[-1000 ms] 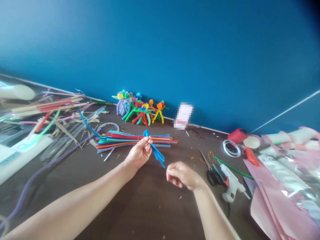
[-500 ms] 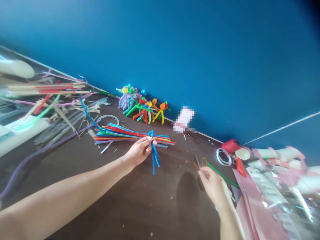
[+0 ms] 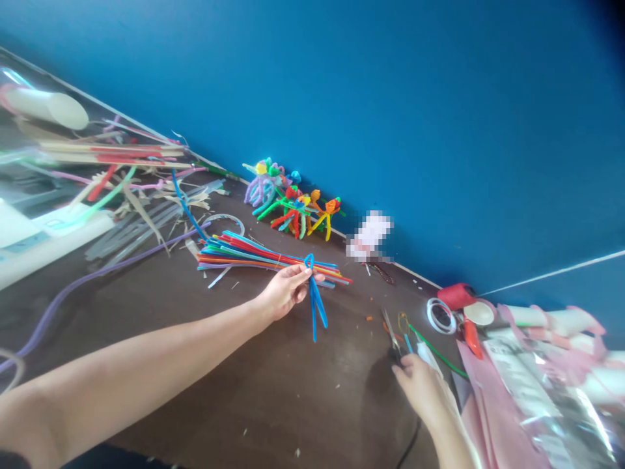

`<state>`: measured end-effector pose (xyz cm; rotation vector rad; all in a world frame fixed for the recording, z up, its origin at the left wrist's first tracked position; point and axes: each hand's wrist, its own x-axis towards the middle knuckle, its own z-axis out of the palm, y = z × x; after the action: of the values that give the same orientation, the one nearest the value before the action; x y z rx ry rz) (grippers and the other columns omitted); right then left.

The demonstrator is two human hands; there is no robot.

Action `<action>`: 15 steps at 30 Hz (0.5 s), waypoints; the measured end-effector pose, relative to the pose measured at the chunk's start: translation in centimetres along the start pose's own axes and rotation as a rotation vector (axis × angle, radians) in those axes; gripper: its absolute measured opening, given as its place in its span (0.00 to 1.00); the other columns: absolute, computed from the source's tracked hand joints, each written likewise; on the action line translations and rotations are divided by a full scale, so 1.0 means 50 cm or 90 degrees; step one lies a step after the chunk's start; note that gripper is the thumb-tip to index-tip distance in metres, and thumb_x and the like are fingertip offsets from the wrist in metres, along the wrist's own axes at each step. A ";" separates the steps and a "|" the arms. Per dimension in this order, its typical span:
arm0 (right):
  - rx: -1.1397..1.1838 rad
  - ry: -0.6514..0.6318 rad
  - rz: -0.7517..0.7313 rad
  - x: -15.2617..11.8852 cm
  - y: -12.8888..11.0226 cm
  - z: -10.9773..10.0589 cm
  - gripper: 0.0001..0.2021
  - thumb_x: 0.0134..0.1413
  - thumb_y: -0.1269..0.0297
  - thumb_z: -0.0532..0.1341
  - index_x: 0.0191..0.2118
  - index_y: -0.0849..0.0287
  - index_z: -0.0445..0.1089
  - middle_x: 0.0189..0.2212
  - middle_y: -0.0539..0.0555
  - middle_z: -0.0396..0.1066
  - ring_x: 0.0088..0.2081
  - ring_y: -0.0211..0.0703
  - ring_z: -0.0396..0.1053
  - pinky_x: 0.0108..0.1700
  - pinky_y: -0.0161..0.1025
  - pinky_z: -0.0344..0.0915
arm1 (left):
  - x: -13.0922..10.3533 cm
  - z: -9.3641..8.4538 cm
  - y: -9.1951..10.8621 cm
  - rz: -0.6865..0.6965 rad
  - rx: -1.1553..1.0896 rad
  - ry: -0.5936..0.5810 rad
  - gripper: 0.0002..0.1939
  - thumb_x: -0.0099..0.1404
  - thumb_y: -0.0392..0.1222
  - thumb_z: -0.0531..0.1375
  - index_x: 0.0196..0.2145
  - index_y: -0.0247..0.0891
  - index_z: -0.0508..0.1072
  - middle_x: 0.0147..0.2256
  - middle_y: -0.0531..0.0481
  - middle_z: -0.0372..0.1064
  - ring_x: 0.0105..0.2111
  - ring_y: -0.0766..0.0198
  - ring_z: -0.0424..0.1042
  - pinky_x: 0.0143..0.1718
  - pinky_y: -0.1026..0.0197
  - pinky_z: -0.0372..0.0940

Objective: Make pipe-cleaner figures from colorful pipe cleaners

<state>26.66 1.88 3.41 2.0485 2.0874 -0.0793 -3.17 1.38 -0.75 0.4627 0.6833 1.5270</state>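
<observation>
My left hand (image 3: 291, 288) pinches a blue pipe cleaner (image 3: 316, 301) between thumb and fingers. It is bent into a small loop above the fingertips, and its legs hang below. On the right, my right hand (image 3: 420, 385) is low over the table with its fingers curled. A pair of scissors (image 3: 391, 331) lies at its fingertips, handles towards me. A white object with a blue tip (image 3: 408, 342) pokes out beyond the fingers; whether the hand grips it is hidden. A bundle of coloured pipe cleaners (image 3: 244, 254) lies behind my left hand.
Small pipe-cleaner figures (image 3: 295, 208) stand along the blue wall (image 3: 342, 117). Strips and sticks (image 3: 122, 156) clutter the left. A red spool (image 3: 456, 296), tape rolls (image 3: 441, 317), a green pipe cleaner (image 3: 439, 352) and pink sheets (image 3: 481, 404) lie at the right.
My right hand has drawn back towards me from the scissors' blades to their handles, uncovering the blue tip. The left hand still holds the blue pipe cleaner. The view has shifted slightly.
</observation>
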 end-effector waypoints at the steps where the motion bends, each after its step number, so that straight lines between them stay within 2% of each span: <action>1: 0.015 -0.003 -0.004 -0.001 -0.001 0.001 0.10 0.46 0.58 0.54 0.32 0.54 0.68 0.30 0.53 0.73 0.34 0.46 0.70 0.33 0.39 0.62 | -0.001 0.002 0.000 0.005 0.016 0.004 0.11 0.53 0.40 0.60 0.23 0.34 0.60 0.28 0.46 0.72 0.10 0.79 0.54 0.10 0.72 0.45; 5: 0.016 0.030 0.022 -0.001 -0.011 0.004 0.14 0.45 0.57 0.53 0.37 0.57 0.66 0.34 0.56 0.72 0.37 0.49 0.69 0.33 0.40 0.62 | -0.004 0.010 -0.002 0.020 0.072 -0.005 0.11 0.53 0.41 0.59 0.22 0.34 0.61 0.28 0.45 0.72 0.09 0.80 0.51 0.10 0.72 0.42; 10: 0.075 0.008 0.035 0.000 -0.024 0.006 0.08 0.42 0.59 0.55 0.28 0.54 0.67 0.28 0.54 0.73 0.33 0.49 0.70 0.30 0.39 0.61 | -0.003 0.011 -0.007 0.023 0.099 -0.013 0.11 0.52 0.42 0.59 0.21 0.34 0.61 0.27 0.45 0.72 0.09 0.80 0.50 0.09 0.71 0.41; 13: 0.249 -0.026 0.035 -0.023 -0.033 0.001 0.07 0.41 0.60 0.56 0.26 0.56 0.65 0.25 0.53 0.71 0.24 0.44 0.69 0.24 0.36 0.59 | -0.003 0.011 -0.009 0.029 0.110 -0.002 0.11 0.53 0.43 0.59 0.22 0.34 0.61 0.27 0.44 0.72 0.08 0.80 0.50 0.09 0.71 0.41; 15: 0.454 -0.109 0.008 -0.049 -0.042 -0.007 0.10 0.42 0.57 0.56 0.29 0.58 0.63 0.26 0.53 0.70 0.17 0.37 0.64 0.18 0.33 0.55 | -0.003 0.012 -0.009 0.024 0.120 0.005 0.11 0.53 0.42 0.59 0.21 0.34 0.61 0.26 0.44 0.72 0.08 0.80 0.50 0.09 0.71 0.40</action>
<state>24.57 -0.54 3.98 2.2879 2.1223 -1.0959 -2.41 1.33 -0.61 0.6154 0.8329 1.5064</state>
